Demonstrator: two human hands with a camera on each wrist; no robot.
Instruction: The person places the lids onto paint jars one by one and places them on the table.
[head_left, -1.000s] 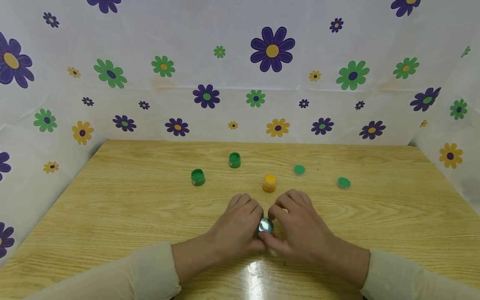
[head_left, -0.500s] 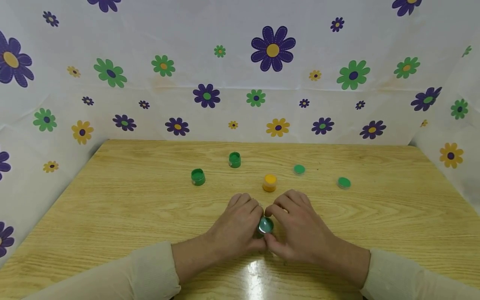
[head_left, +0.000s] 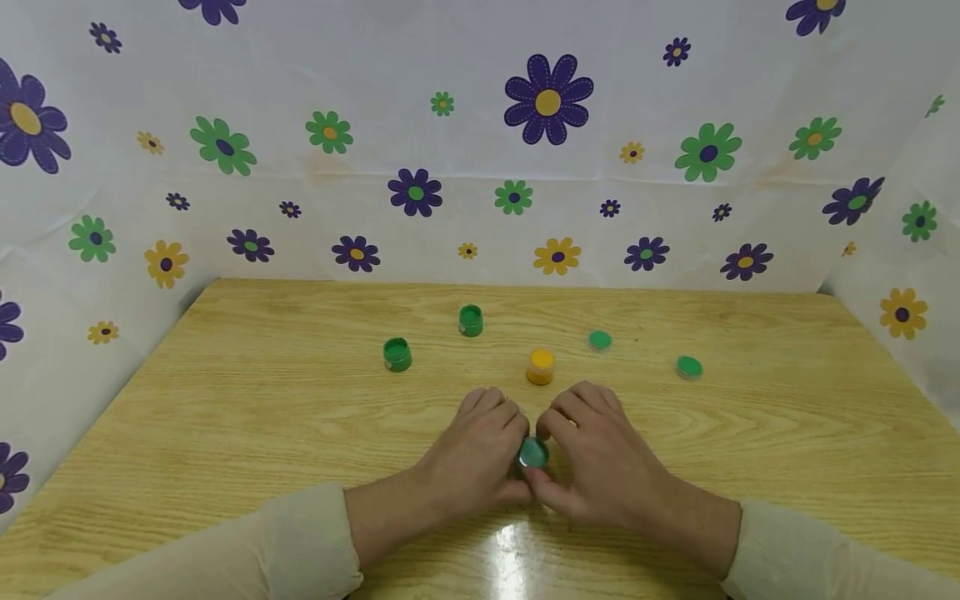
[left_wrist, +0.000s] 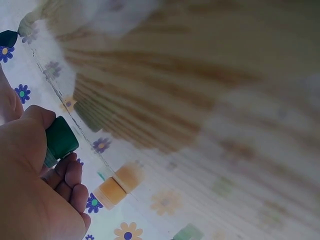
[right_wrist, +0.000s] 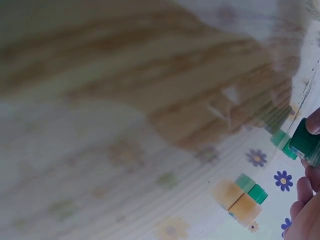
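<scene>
Both hands meet over a small green paint jar (left_wrist: pixel 62 137) near the front middle of the table. My left hand (head_left: pixel 480 446) grips the jar's side, its thumb and curled fingers round it. In the head view, the jar's glossy round lid (head_left: pixel 533 455) faces up between the hands. My right hand (head_left: pixel 600 454) pinches at this lid, thumb on its near edge and index finger on its far edge. In the right wrist view, the dark green jar shows at the right border, partly hidden by fingers.
A yellow paint jar (head_left: pixel 540 367) stands just beyond the hands. Two open green jars, a nearer one (head_left: pixel 397 355) and a farther one (head_left: pixel 471 321), are at the back left. Two green lids, one (head_left: pixel 600 341) and another (head_left: pixel 688 367), lie at the right. Flowered cloth (head_left: pixel 450 150) walls the table.
My right thumb and index finger have shifted a little along the lid's edge, away and back. The glare on the lid has dimmed. My left hand stays in place.
</scene>
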